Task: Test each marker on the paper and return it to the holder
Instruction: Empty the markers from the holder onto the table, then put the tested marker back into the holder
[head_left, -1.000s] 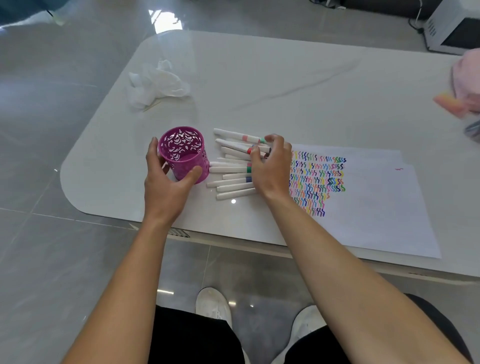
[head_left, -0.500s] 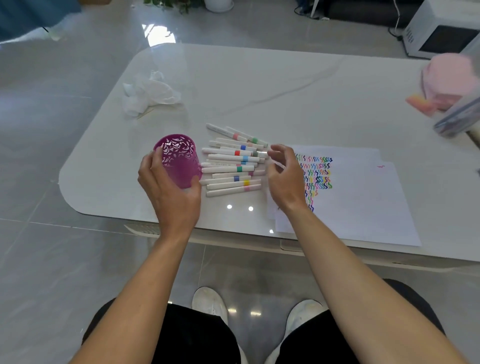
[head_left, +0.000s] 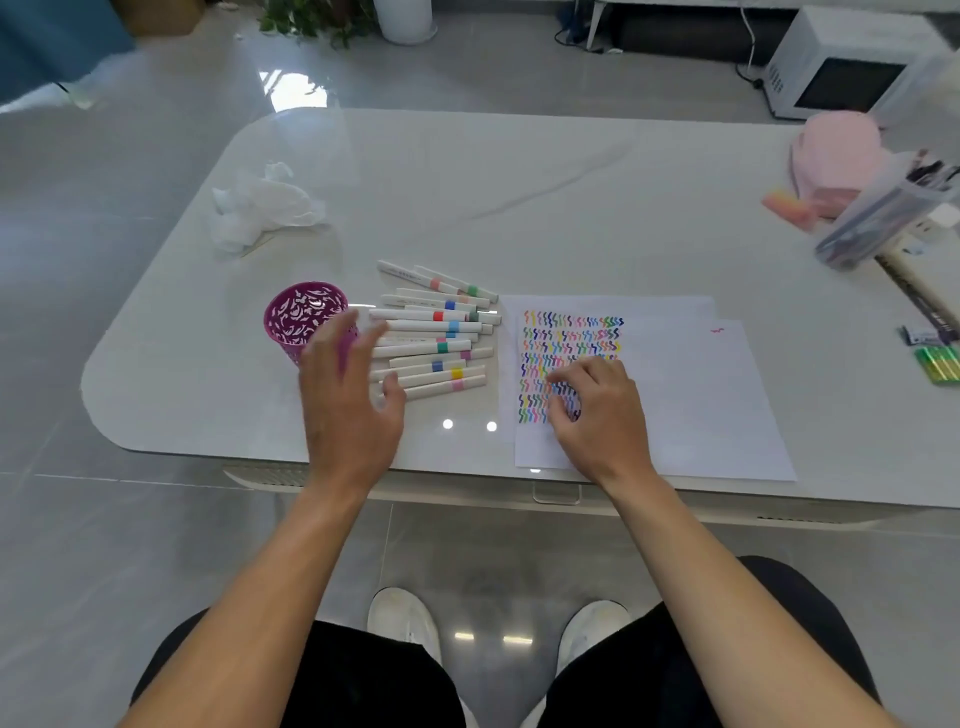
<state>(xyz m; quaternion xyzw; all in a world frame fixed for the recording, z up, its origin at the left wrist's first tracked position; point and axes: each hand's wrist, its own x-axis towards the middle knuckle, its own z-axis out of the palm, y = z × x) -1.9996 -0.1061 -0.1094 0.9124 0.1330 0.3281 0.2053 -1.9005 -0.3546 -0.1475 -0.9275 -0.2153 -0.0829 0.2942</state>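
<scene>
A purple cut-out holder (head_left: 304, 318) stands upright on the white table (head_left: 519, 208), with no marker inside that I can see. Several white markers (head_left: 434, 332) with coloured bands lie in a loose pile just right of it. My left hand (head_left: 350, 410) hovers with fingers spread between the holder and the pile, holding nothing. White paper (head_left: 685, 395) covered with rows of coloured squiggles lies to the right. My right hand (head_left: 597, 415) rests on the squiggles with fingers loosely curled, holding nothing.
Crumpled white tissue (head_left: 260, 210) lies at the back left. At the far right are a pink object (head_left: 836, 156), a clear case of pens (head_left: 883, 218) and green markers (head_left: 937, 364). A microwave (head_left: 841, 67) stands on the floor beyond.
My left hand has let go of the holder and moved right toward the pile. My right hand has left the markers and come down onto the paper.
</scene>
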